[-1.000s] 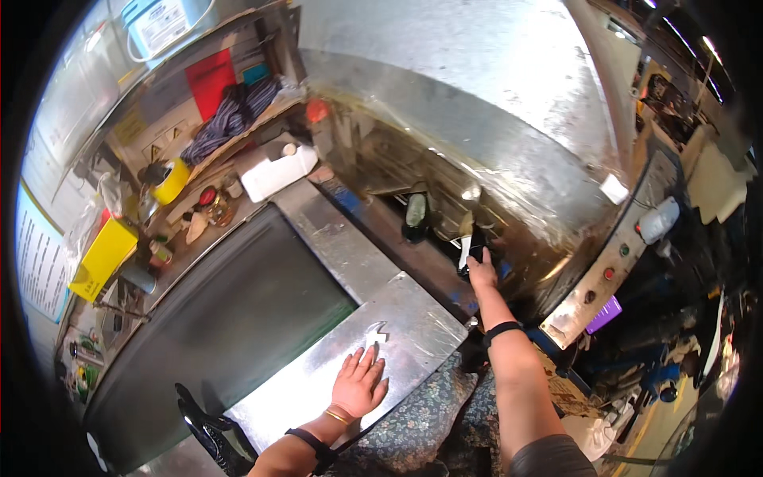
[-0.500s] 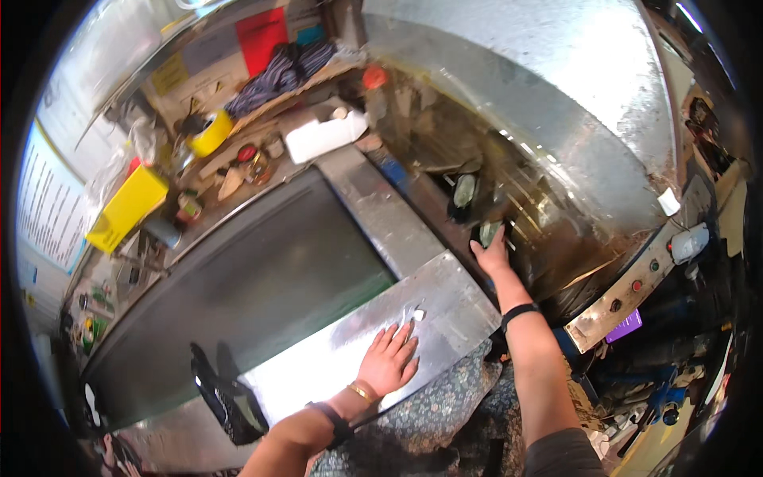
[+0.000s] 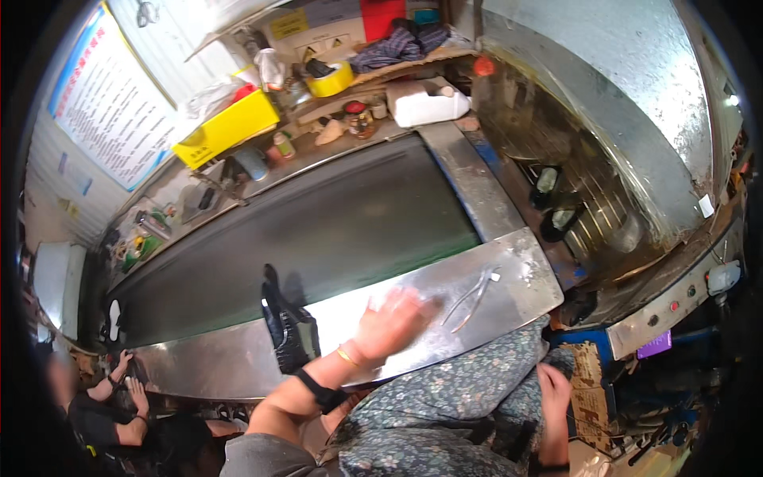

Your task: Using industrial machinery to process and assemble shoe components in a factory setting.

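My left hand lies flat and blurred on the shiny metal plate at the end of a dark conveyor belt, holding nothing. A pair of metal tweezers lies on the plate just right of its fingers. A black shoe piece stands on the plate to the left of my wrist. My right hand hangs low beside my floral apron, and its fingers are hard to make out. Two dark shoe parts sit on the rollers inside the metal machine.
A cluttered shelf behind the belt holds a yellow box, a yellow tape roll and a white container. Another person's hands work at the lower left. A control panel with buttons is at right.
My right hand has pulled back from the machine's rollers and dropped beside my apron. My left hand stayed on the plate. The view swung left along the belt.
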`<action>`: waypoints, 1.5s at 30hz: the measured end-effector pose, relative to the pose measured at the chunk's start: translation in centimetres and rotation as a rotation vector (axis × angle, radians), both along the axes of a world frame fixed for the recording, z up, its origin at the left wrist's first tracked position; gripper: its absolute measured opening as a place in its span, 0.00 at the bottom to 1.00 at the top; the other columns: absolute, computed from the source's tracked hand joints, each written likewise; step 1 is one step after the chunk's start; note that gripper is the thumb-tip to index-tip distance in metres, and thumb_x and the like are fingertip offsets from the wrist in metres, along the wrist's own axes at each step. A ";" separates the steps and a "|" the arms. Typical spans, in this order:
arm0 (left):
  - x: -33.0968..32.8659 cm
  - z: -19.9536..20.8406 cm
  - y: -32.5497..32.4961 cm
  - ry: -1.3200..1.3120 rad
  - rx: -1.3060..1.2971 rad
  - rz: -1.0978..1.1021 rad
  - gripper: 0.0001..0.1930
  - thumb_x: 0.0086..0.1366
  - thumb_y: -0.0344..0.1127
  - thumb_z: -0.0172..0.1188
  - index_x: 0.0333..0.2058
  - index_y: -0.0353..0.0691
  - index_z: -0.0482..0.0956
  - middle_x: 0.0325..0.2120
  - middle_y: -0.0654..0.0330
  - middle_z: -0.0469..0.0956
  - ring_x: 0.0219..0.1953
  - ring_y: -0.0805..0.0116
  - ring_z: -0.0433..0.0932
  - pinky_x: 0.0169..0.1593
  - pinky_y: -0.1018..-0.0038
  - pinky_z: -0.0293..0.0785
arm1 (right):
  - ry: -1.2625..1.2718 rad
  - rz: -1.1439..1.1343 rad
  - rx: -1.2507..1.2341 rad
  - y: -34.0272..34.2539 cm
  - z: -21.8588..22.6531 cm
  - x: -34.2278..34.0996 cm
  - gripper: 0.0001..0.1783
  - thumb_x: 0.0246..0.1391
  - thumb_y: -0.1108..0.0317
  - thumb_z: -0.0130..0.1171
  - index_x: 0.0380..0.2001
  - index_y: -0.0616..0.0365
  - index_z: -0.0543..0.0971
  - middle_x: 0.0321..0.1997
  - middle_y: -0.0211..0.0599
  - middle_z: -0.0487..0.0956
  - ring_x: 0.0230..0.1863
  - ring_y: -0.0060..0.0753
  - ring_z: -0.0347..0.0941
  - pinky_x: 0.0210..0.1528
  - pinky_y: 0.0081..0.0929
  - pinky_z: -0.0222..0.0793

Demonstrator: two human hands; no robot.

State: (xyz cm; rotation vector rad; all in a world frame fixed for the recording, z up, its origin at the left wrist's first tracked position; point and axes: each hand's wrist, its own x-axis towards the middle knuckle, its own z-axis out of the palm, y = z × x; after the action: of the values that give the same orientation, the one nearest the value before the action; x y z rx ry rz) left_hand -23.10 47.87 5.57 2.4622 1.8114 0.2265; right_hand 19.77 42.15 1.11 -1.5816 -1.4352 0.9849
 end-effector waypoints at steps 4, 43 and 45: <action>-16.7 3.3 -2.2 0.410 0.030 0.902 0.44 0.48 0.45 0.68 0.64 0.39 0.61 0.65 0.45 0.58 0.67 0.47 0.59 0.63 0.35 0.50 | 0.336 -0.430 -0.152 -7.6 -1.6 1.6 0.14 0.57 0.71 0.62 0.42 0.72 0.78 0.35 0.35 0.80 0.37 0.21 0.73 0.40 0.19 0.70; 19.5 5.3 -3.2 -1.677 -0.815 0.032 0.14 0.69 0.40 0.53 0.41 0.31 0.75 0.35 0.52 0.78 0.38 0.62 0.77 0.45 0.70 0.75 | 0.123 0.063 0.416 -3.5 7.6 -8.4 0.25 0.58 0.57 0.60 0.56 0.56 0.74 0.48 0.49 0.80 0.48 0.45 0.79 0.48 0.33 0.74; 19.1 4.8 -4.2 -0.789 0.442 -0.594 0.22 0.61 0.41 0.62 0.48 0.31 0.72 0.45 0.47 0.74 0.48 0.52 0.74 0.55 0.61 0.70 | 0.170 -0.062 0.290 -5.6 4.9 -8.8 0.25 0.64 0.59 0.53 0.61 0.57 0.70 0.51 0.49 0.80 0.54 0.39 0.77 0.54 0.30 0.70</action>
State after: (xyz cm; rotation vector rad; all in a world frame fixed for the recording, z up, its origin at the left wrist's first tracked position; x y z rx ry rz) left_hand -4.03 43.63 10.34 2.4600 0.7350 1.4080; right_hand 10.96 36.58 6.03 -1.2922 -1.3353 0.8132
